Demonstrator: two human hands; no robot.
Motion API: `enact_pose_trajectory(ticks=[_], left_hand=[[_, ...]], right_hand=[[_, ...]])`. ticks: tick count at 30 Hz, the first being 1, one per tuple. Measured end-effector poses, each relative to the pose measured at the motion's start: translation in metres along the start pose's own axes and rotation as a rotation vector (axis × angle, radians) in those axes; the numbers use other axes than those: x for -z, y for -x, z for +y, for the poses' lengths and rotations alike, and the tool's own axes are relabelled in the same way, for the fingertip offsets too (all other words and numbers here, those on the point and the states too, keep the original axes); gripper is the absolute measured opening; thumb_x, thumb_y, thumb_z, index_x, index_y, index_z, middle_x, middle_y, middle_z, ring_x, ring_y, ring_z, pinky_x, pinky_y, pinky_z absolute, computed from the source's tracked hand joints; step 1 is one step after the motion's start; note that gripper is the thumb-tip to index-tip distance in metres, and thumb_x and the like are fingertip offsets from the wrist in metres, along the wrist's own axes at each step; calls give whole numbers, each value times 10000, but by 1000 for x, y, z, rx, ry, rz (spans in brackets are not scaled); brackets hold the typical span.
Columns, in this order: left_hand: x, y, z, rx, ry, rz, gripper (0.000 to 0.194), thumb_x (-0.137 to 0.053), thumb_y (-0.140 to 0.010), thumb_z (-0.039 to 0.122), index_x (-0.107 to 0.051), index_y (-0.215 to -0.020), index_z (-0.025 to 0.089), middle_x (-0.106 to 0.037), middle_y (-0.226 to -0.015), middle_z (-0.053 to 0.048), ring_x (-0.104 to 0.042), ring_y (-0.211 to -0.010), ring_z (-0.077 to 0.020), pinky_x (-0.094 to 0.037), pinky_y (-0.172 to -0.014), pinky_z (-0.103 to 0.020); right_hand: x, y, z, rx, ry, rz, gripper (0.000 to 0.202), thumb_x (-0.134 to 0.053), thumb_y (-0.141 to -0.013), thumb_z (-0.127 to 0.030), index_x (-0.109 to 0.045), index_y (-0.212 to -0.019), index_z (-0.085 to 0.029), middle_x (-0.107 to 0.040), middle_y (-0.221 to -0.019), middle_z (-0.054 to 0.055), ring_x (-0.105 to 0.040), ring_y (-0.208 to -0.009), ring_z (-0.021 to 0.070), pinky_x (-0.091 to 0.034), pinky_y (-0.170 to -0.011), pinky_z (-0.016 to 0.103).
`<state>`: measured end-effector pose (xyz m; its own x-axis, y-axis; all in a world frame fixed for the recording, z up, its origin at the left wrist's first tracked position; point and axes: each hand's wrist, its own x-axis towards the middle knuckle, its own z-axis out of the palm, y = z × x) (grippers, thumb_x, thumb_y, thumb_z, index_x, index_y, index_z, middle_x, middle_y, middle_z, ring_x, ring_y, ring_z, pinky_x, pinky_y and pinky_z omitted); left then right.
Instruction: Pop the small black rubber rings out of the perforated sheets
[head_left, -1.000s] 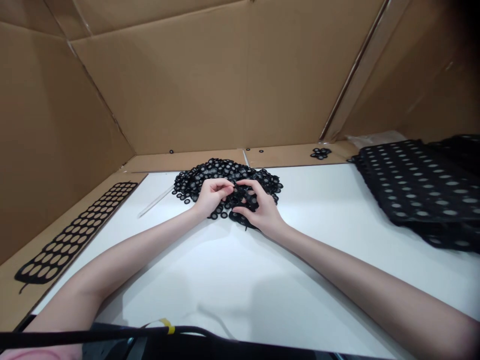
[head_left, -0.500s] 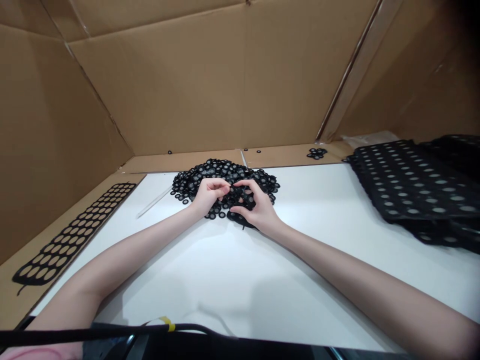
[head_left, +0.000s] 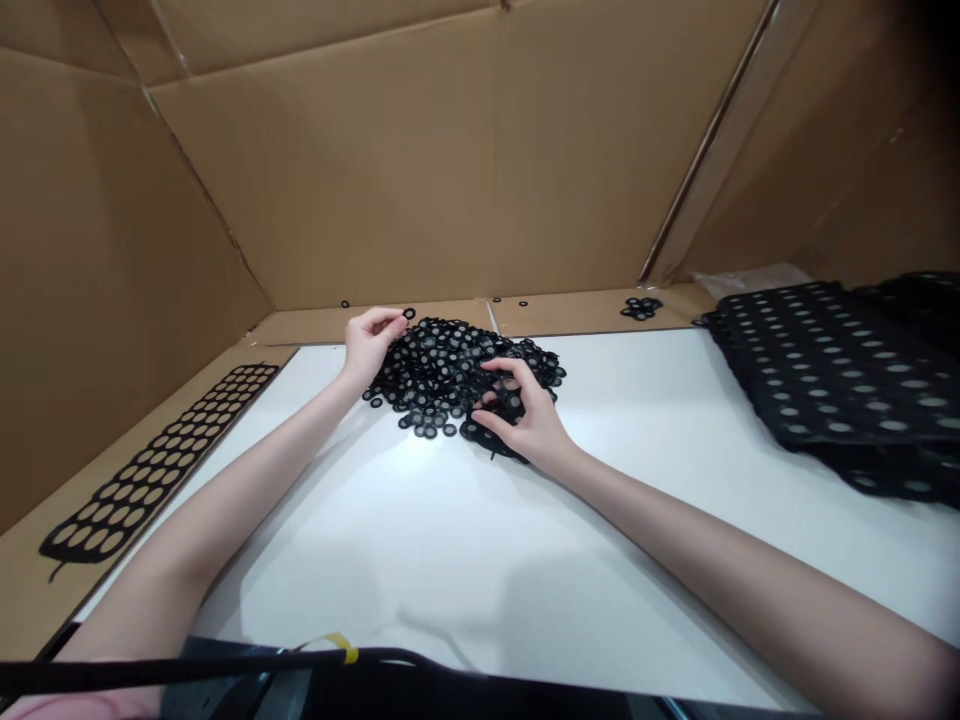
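My left hand [head_left: 367,348] pinches a small black ring [head_left: 409,313] between thumb and fingertips, above the far left side of a heap of black rings [head_left: 442,355]. My right hand [head_left: 536,425] is at the heap's near right edge. Its thumb and index finger are curved apart around a black perforated sheet [head_left: 499,443] with a small tail. Some of that hand's other fingers show through the dark pieces; their exact grip is partly hidden.
An emptied black sheet with rows of holes [head_left: 127,490] lies on cardboard at the left. Stacked black sheets [head_left: 847,370] lie at the right. Several loose rings [head_left: 641,308] sit on the back cardboard strip. Cardboard walls [head_left: 390,170] enclose the white board [head_left: 360,560]. A black cable [head_left: 262,662] crosses the front.
My left hand has moved away from my right hand, left and toward the back, carrying a black ring. My right hand stays by the heap, and the view has shifted slightly.
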<state>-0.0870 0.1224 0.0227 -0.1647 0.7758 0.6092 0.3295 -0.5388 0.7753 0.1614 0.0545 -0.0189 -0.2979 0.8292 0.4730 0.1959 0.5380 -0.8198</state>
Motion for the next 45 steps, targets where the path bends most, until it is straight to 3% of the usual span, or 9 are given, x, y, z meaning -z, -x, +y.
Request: enact_pose_trajectory(ticks=[6,11,17,26,28,31,33,41,45], left_hand=[[-4,11,-12,-337,-553,-164,195,-555,-837,216,-748,-845,184,-664,-885,-58,-618,-831,-179,-496,-788,-316],[3,16,-18,-480,-722,-278,276,-477,-844,188,-739,-924,157,-634,-948,-99,-601,-897,-209,-504,-820,-345],[4,22,-11,-471,-721,-314,350,-453,-842,185,-664,-1118,137,-634,-982,-108,-596,-904,-210,-476,-829,-333],[2,32,3,-483,-815,-212,271,-504,-861,249,-672,-1069,202,-647,-1041,-97,-588,-964,-247,-257,-975,-477],[-6,41,14,-507,-716,-259,279,-474,-903,273,-658,-1100,203,-641,-1066,-96,-577,-1006,-234,-291,-968,-438],[-26,60,32,-565,-491,-454,318,-445,-946,302,-610,-1198,199,-637,-1092,-85,-571,-1014,-192,-372,-911,-347],[-38,72,40,-609,-467,-457,329,-505,-929,367,-623,-1186,200,-644,-1098,-90,-562,-1003,-199,-364,-918,-352],[-48,81,37,-602,-612,-389,250,-495,-954,366,-684,-1011,213,-731,-840,-32,-549,-858,-188,-245,-905,-420],[-45,80,36,-560,-626,-345,256,-467,-967,349,-686,-1019,226,-729,-883,-39,-539,-905,-198,-228,-919,-430]], right_hand=[[1,1,-2,33,-20,48,443,-596,-767,-204,-444,-1182,-239,-605,-899,28,-637,-875,202,-495,-833,357],[0,0,-2,33,51,112,427,-627,-755,-242,-483,-1157,-228,-574,-845,16,-580,-837,203,-482,-790,346],[1,1,-4,31,88,141,407,-658,-741,-275,-502,-1115,-237,-591,-920,28,-573,-825,203,-475,-779,346],[0,0,-4,-11,-20,167,409,-702,-729,-275,-513,-1090,-241,-646,-977,28,-654,-834,207,-495,-840,371],[0,0,-2,3,-16,183,403,-711,-724,-275,-522,-1077,-237,-639,-1044,38,-651,-904,214,-484,-881,375],[0,-1,0,48,45,217,395,-726,-710,-290,-533,-1051,-233,-633,-1074,43,-607,-1033,233,-459,-933,378],[1,-1,2,76,79,214,395,-722,-713,-312,-528,-1048,-232,-633,-1076,47,-595,-1053,236,-462,-928,372],[1,1,-1,63,108,117,434,-715,-725,-363,-542,-1099,-227,-662,-986,48,-631,-799,203,-516,-742,341],[-1,1,0,-20,74,125,467,-697,-755,-416,-566,-1159,-220,-661,-816,21,-613,-703,192,-509,-659,336]])
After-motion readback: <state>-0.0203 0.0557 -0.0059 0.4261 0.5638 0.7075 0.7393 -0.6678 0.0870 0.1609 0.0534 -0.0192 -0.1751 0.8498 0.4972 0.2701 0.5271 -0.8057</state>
